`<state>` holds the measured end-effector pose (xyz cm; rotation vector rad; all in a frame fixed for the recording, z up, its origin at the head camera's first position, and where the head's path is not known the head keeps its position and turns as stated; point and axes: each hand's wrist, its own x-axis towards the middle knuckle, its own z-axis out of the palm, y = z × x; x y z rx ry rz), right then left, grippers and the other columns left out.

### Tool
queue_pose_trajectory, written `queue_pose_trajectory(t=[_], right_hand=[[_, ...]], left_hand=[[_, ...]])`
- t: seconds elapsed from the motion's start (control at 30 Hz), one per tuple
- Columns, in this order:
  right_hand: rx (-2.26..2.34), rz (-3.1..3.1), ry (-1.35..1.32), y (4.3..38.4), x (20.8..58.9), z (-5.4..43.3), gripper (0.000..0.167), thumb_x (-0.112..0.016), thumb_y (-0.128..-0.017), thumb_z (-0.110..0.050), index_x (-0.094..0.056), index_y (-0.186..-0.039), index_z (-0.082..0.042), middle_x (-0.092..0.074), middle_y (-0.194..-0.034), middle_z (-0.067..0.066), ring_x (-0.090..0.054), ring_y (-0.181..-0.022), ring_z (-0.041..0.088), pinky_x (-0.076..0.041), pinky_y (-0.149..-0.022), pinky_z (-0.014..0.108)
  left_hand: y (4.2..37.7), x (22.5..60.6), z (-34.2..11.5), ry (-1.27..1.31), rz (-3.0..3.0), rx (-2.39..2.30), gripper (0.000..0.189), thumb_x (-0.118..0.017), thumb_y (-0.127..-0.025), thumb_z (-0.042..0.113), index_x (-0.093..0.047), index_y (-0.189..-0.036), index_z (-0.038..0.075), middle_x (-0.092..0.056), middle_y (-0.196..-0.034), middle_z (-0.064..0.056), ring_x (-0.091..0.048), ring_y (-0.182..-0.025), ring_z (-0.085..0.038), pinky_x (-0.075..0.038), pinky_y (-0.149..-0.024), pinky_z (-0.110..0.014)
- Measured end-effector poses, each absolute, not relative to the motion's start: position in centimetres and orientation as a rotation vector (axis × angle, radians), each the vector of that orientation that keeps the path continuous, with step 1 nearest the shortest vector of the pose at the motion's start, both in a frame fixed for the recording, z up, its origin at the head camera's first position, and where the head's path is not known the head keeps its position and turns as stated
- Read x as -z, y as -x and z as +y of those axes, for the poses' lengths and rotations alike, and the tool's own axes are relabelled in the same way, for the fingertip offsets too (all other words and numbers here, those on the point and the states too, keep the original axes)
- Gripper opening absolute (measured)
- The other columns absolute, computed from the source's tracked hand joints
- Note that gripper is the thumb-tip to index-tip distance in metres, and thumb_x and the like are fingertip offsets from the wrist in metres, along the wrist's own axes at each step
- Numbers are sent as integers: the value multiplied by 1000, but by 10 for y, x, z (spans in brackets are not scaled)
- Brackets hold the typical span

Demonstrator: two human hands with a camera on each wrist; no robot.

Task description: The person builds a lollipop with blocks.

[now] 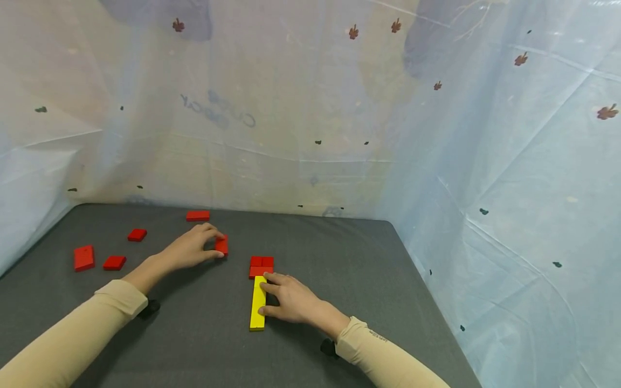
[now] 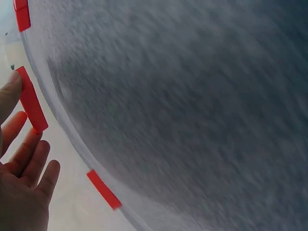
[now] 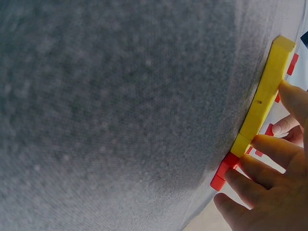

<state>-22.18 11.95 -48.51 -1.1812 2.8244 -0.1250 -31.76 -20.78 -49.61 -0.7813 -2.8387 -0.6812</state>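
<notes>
My left hand pinches a flat red block between thumb and fingertips, over the left-middle of the table. In the left wrist view the thumb is at one end of this red block and a fingertip at the other. My right hand rests along the right side of a long yellow strip, its fingers fairly straight. The right wrist view shows a seam across the yellow strip. Beyond the strip's far end, red blocks lie close together, two small ones behind a wider one.
Loose red blocks lie to the left: one at the back, a small one, another and a larger one. The dark grey table ends at a hanging translucent sheet behind and at the right.
</notes>
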Motion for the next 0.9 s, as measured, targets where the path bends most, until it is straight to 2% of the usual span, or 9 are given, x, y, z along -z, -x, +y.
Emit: queue_pose_trajectory(t=[0.9], right_hand=[[92,2836,1197,222,484,119,63,-66,-100,-51,-57,-150,-14,-47,-160,7,-49,-143,22,-41,-117,37]], left_hand=[[322,507,-157,959,-2860,591,45,-82,-91,37,-71,-125,10,-62,-128,-13,-60,-116,-35,-52,-96,-54]])
